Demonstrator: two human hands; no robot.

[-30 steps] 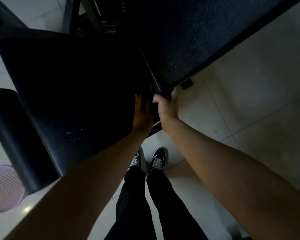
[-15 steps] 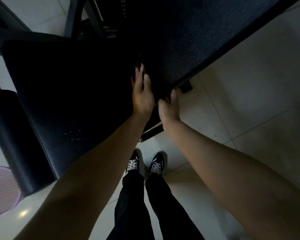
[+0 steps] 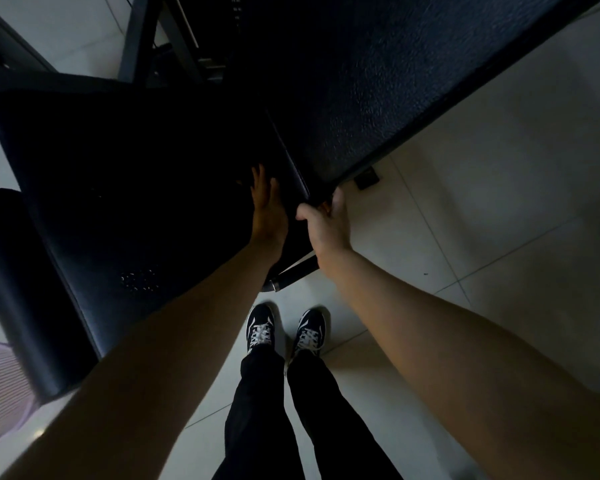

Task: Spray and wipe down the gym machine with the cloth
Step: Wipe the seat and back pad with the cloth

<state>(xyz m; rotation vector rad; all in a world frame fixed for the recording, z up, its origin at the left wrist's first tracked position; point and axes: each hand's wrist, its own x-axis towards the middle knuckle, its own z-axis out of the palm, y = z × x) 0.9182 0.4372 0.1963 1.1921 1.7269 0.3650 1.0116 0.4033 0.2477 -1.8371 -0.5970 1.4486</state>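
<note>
Stands in black-and-white shoes (image 3: 260,329) on pale floor tiles (image 3: 499,202), arms stretched over the gym machine (image 3: 136,36). Lays the left hand (image 3: 269,209) flat on the dark seat pad (image 3: 136,202) near its right edge, fingers straight and uncurled; too dark to make out any cloth beneath. Clamps the right hand (image 3: 326,221) round that pad's corner, thumb curled over the top, fingertips up at the lower end of the back pad (image 3: 378,81). Faces a patch of droplets (image 3: 139,280) on the seat's near part.
</note>
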